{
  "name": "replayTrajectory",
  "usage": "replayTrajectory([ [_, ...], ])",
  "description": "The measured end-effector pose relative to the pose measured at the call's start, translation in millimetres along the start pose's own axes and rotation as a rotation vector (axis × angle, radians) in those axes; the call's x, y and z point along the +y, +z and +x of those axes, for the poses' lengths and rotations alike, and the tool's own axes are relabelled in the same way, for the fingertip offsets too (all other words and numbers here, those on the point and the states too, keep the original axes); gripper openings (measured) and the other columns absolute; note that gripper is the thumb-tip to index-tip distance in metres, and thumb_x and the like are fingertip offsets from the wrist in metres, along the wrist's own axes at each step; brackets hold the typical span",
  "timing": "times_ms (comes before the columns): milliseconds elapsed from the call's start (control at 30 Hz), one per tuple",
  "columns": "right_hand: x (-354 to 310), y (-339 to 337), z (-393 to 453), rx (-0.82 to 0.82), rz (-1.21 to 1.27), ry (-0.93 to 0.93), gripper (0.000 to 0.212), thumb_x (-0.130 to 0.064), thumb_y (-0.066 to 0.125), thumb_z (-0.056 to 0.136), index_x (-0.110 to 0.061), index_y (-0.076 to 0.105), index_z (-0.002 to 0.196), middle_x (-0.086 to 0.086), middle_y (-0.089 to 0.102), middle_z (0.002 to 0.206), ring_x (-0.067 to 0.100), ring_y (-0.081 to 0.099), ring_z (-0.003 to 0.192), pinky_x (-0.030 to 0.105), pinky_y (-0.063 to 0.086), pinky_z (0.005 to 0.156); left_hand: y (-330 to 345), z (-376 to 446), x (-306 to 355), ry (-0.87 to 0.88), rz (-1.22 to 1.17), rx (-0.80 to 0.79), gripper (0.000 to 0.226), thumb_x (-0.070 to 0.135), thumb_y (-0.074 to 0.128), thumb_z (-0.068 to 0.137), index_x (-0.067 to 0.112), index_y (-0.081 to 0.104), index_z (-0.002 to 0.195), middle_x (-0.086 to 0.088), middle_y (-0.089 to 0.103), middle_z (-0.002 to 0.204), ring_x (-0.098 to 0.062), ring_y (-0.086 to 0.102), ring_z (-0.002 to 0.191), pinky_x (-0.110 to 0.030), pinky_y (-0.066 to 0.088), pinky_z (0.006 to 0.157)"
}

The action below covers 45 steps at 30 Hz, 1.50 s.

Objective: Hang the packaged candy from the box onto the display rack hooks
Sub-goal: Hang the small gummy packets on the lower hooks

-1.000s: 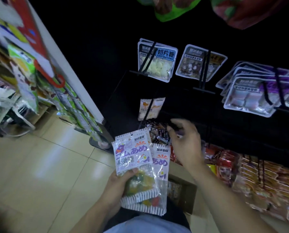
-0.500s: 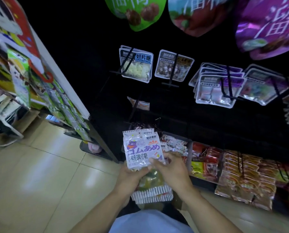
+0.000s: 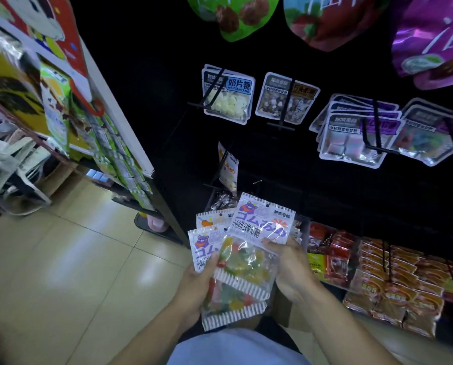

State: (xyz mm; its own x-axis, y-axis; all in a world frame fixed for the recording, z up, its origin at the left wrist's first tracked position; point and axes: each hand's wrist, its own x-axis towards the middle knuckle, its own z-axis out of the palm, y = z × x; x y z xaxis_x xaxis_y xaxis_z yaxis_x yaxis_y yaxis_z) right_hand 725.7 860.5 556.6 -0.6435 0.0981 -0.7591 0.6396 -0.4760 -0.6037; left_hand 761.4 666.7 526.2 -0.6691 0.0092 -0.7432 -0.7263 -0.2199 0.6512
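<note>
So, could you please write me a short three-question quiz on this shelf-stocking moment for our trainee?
1. True or false: the right hand grips the top gummy candy packet, which sits raised above the stack in the left hand.
2. Which packet hangs on the hook just above the hands? A) purple bag B) small orange-and-white packet C) red snack packs
3. Fill in: the top packet's hang hole is not yet on a ____.

Key: 1 true; 2 B; 3 hook

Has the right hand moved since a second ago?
Yes. The right hand has come down from the black display rack and now grips the front clear gummy candy packet.
</note>
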Motion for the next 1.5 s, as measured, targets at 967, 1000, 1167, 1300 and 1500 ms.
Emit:
replayTrajectory([
  [967,-38.9,-7.0,125.9,0.046,-1.405,-0.287,0.021,-0.014,0.049,0.104,-0.003,0.066,0.109,0.014,0.065,0.103,0.028,0.066,0.104,0.028,0.044,0.076,-5.9,-7.3,24.9,-0.009,0.045,0.232,0.054,0.038,0.073,0.090,-0.010,0.063,0.111,-0.018,0.066,0.059,-0.025,0.061,0.037,-0.038,0.057,0.055],
  [1000,-40.4,-5.7,131.1,0.037,-1.425,-0.308,0.019,-0.009,0.050,0.102,-0.003,0.066,0.111,0.015,0.066,0.106,0.030,0.065,0.110,0.030,0.047,0.080,-2.5,-7.6,26.3,-0.006,0.054,0.242,0.056,0.038,0.073,0.089,-0.013,0.062,0.110,-0.019,0.065,0.058,-0.024,0.059,0.035,-0.036,0.055,0.052],
  [1167,-50.6,2.2,148.7,0.032,-1.393,-0.427,0.026,-0.006,0.052,0.092,-0.009,0.069,0.111,0.020,0.070,0.112,0.036,0.067,0.107,0.031,0.048,0.079,15.4,-8.4,34.2,0.031,0.049,0.267,0.039,0.037,0.072,0.090,0.002,0.064,0.106,-0.018,0.068,0.058,-0.024,0.058,0.033,-0.028,0.049,0.037],
  [1300,-61.0,7.6,152.9,0.029,-1.297,-0.523,0.020,-0.008,0.049,0.098,-0.011,0.066,0.089,0.021,0.072,0.102,0.039,0.065,0.101,0.034,0.046,0.077,25.0,-9.0,38.5,0.043,0.034,0.284,0.042,0.039,0.073,0.090,0.001,0.064,0.105,-0.022,0.071,0.066,-0.026,0.060,0.035,-0.028,0.048,0.036],
  [1500,-67.4,10.2,165.5,0.036,-1.321,-0.516,0.040,-0.009,0.047,0.102,-0.018,0.044,0.063,0.016,0.060,0.077,0.035,0.059,0.086,0.033,0.032,0.069,29.8,-9.5,41.0,0.048,-0.021,0.301,0.039,0.033,0.072,0.092,-0.002,0.064,0.106,-0.021,0.070,0.066,-0.021,0.057,0.031,-0.024,0.047,0.035],
])
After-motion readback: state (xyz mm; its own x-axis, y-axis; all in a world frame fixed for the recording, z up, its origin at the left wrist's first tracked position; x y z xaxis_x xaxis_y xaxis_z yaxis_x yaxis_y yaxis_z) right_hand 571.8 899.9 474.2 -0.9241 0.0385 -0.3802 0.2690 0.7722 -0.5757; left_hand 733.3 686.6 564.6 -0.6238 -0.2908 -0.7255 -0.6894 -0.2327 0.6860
